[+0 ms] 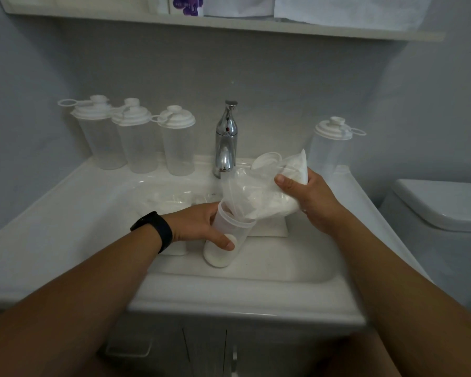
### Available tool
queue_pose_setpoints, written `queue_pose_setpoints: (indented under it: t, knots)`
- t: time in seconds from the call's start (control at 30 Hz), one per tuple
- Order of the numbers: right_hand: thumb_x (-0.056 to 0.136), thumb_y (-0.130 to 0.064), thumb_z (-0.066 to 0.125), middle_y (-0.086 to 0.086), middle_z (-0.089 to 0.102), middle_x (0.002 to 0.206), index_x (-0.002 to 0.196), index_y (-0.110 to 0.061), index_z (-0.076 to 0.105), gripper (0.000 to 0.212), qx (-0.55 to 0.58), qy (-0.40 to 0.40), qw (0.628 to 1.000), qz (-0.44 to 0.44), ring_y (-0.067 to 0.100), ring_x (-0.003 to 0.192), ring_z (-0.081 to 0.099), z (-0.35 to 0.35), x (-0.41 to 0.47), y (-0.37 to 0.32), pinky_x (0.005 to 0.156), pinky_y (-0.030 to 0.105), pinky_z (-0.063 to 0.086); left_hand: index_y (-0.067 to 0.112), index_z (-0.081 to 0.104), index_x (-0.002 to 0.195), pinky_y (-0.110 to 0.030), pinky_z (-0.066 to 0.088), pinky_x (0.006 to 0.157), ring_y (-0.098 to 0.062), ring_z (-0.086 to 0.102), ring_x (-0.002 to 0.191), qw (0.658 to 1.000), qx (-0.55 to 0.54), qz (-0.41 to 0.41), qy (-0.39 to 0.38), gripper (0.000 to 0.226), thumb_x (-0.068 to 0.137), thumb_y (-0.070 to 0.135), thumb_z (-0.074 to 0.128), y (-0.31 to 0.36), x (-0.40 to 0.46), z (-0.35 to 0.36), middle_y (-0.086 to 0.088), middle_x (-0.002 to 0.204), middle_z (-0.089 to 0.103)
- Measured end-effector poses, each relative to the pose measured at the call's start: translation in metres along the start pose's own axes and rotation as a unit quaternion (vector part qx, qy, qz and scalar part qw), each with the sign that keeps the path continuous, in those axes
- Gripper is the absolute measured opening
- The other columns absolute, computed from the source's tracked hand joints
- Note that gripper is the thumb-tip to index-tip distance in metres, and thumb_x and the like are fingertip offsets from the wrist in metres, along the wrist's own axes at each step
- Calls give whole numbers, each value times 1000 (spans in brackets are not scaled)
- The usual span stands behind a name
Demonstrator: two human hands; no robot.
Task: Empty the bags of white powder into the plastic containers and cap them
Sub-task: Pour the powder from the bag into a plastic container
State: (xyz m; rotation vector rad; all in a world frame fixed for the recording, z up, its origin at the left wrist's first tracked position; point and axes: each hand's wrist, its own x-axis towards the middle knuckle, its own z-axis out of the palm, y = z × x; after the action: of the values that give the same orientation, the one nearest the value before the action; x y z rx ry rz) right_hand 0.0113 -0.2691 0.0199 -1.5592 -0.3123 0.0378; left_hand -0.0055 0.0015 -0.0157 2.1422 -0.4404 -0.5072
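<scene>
A white washbasin [256, 292] fills the lower middle, set in a white vanity top, with a grey cabinet [201, 346] beneath it. At 3 o'clock stands a white toilet cistern [441, 205]. A white shelf [229, 25] runs across the 12 o'clock edge, holding folded white cloth and something purple.

Three capped, empty plastic containers [136, 142] stand upright in a row on the vanity top at 10 o'clock; a fourth capped container [329, 145] stands at 2 o'clock. A chrome tap [226, 140] rises between them at the back of the basin, its spout pointing toward the viewer.

Over the basin, the bag of white powder [267, 191] lies with its long axis slanting from 2 o'clock down to 8 o'clock, its open mouth lowermost and tucked inside the rim of the open container [226, 238]. This container is tilted, its long axis running from its mouth at 12 o'clock to its base at 6 o'clock, with white powder settled in the base. A loose white lid [265, 159] lies behind the bag near the tap.

The right hand [307, 200] grips the bag's raised, filled end, thumb across the front. The left hand [199, 227], with a black wristband [155, 229], wraps its fingers and thumb round the open container just below the rim.

More clear bags of powder [172, 202] lie in the basin at 9 o'clock of the hands.
</scene>
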Motion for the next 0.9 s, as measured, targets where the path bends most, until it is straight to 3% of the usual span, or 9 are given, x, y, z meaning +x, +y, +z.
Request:
queue_pose_setpoints:
  t: [0.27,0.6,0.9]
  knots:
    - [82,-33,79,10,75,118,128,-11,64,53,-2,-9,1000,-4,30,109,72,1,-1,0,92,43,59,40,60,129,-36,48,111,-4,63,119,1000,2,1,0,67,73,24,93,-2,1,0,20,125,70]
    - [79,-35,78,10,75,117,127,-12,64,54,-7,-5,1000,-2,28,108,73,1,-1,-1,92,44,59,40,59,127,-25,49,103,2,64,114,1000,1,1,-4,65,74,22,92,-1,1,0,23,121,70]
    - [80,-34,81,10,75,115,124,-12,66,51,-4,3,1000,-5,29,107,73,2,-1,-1,90,42,59,40,61,125,-27,49,106,1,64,114,1000,2,1,-2,64,73,22,93,-2,2,0,23,120,71]
